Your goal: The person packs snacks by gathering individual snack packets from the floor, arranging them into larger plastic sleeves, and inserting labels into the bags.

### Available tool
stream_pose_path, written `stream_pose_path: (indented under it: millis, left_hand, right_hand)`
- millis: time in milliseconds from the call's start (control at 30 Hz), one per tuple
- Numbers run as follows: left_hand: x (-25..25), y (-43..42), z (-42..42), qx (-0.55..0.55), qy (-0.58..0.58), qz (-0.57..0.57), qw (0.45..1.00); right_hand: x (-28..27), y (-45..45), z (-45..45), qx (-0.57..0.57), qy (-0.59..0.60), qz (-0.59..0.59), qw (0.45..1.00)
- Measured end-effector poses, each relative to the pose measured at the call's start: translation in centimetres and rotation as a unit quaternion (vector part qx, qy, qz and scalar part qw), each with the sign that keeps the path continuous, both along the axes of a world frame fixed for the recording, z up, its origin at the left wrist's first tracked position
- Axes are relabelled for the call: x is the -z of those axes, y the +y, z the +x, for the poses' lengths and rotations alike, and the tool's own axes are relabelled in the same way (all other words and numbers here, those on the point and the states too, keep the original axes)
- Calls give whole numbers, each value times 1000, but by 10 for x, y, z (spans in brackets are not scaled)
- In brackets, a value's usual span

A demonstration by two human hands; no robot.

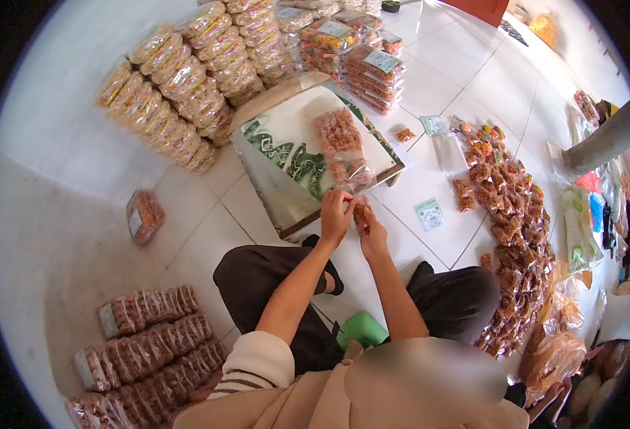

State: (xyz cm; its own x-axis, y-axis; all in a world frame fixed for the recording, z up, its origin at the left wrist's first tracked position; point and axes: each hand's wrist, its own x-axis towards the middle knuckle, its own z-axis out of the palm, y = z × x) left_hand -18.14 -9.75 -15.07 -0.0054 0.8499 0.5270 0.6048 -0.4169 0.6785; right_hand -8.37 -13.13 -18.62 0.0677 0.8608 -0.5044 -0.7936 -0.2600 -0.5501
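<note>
The snack bag (341, 139) lies lengthwise toward the worktop's (276, 207) near edge, where the closer left hand (336, 213) pinches something indistinct and the right hand (374, 236) grasps a brown packet (361, 213).

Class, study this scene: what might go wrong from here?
The clear plastic bag of brown snacks lies near the edge of the low, green-and-white rectangular table, so the nearby bare left hand might knock it off. The tall stacks of pale, plastic-wrapped packets might topple if bumped.
</note>
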Motion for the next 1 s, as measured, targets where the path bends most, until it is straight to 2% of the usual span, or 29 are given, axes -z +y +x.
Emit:
stream_pose_path:
  millis: [100,200,267,300,333,367,400,433,467,533,667,733,833,900,967,1000]
  left_hand:
    - [-2,1,0,15,-40,1,999]
    - [-6,-1,-5,35,-41,-11,998]
    - [0,-2,-11,73,-76,-12,994]
    - [8,4,-10,71,-76,-13,995]
    - [18,12,-5,-36,-225,-51,972]
    - [29,22,-3,-140,-366,-87,916]
    - [29,31,-6,-149,-406,-167,886]
    - [30,36,-8,-149,-408,-170,885]
    - [31,40,-10,-121,-439,-221,862]
    - [31,46,-11,-72,-486,-294,820]
    - [32,52,-5,-102,-520,-292,796]
    - [43,53,-9,-59,-574,-353,737]
    - [56,57,-6,-63,-639,-291,710]
    - [55,52,-5,-57,-631,-304,711]
    - [44,45,-2,-51,-625,-316,712]
    - [42,42,0,-47,-610,-318,725]
  right_hand:
    - [8,23,-10,4,33,36,999]
    - [15,39,-16,-18,12,57,998]
    - [0,43,-18,-10,-117,89,989]
    - [-3,42,-18,-12,-116,89,989]
    - [-3,38,-17,-6,-184,96,978]
    - [-2,35,-16,0,-252,102,962]
    - [-2,32,-16,1,-253,100,962]
    - [-2,27,-15,-8,-269,119,956]
    - [-3,24,-14,-18,-285,138,948]
    - [-15,23,-12,-34,-268,151,951]
    - [5,40,-8,-88,-234,180,951]
    - [1,44,-7,-101,-250,190,944]
    - [-4,40,-7,-111,-264,191,939]
    - [-7,38,-10,-111,-261,180,942]
    - [-7,37,-12,-96,-154,148,972]
    - [-2,38,-14,-97,-153,148,972]
